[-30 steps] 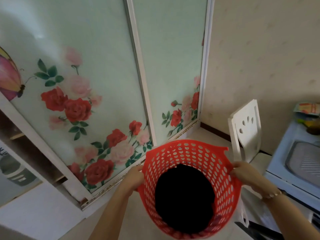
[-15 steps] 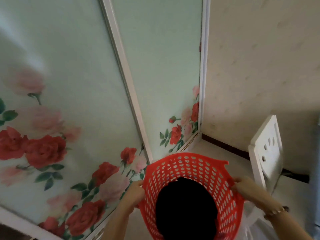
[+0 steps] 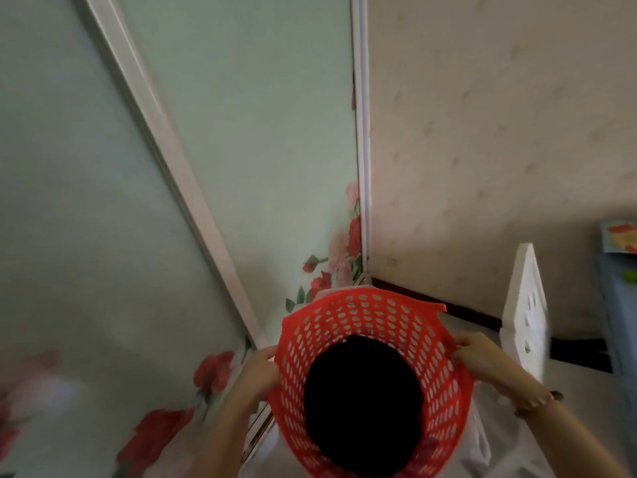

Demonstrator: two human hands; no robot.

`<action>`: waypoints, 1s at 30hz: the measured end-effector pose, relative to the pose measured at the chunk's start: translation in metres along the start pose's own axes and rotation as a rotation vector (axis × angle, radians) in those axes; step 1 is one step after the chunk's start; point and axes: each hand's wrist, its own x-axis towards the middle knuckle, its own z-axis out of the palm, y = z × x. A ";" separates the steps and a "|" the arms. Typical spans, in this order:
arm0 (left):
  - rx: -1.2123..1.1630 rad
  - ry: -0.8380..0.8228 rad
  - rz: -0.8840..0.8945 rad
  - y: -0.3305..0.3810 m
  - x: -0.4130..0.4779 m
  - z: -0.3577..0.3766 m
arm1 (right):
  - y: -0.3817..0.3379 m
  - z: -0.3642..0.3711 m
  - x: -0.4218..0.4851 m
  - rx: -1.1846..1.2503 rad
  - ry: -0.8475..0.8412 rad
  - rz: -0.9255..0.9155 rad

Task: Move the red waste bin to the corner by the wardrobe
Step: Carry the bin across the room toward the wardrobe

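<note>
The red waste bin (image 3: 362, 322) is a perforated plastic basket with a black inside, held up in front of me at the lower middle of the view. My left hand (image 3: 256, 369) grips its left rim and my right hand (image 3: 482, 357) grips its right rim, a bracelet on that wrist. The wardrobe (image 3: 241, 150) with pale green sliding doors and printed roses fills the left. Its right edge meets the beige wall at the corner (image 3: 367, 277), just beyond the bin's far rim.
A white chair back (image 3: 525, 305) with cut-out holes stands right of the bin, close to my right hand. A dark skirting board (image 3: 465, 315) runs along the wall's foot. A blue unit (image 3: 620, 322) with a colourful box sits at the far right edge.
I have moved closer to the corner with the bin in both hands. The wardrobe doors now fill more of the view, and the chair sits nearer on the right.
</note>
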 end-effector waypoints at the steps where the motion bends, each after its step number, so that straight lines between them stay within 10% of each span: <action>1: 0.015 -0.020 0.000 0.006 0.013 -0.001 | -0.002 -0.001 0.008 0.013 0.016 0.011; 30: 0.267 -0.452 0.239 0.176 0.417 0.043 | -0.025 -0.017 0.252 0.395 0.302 0.413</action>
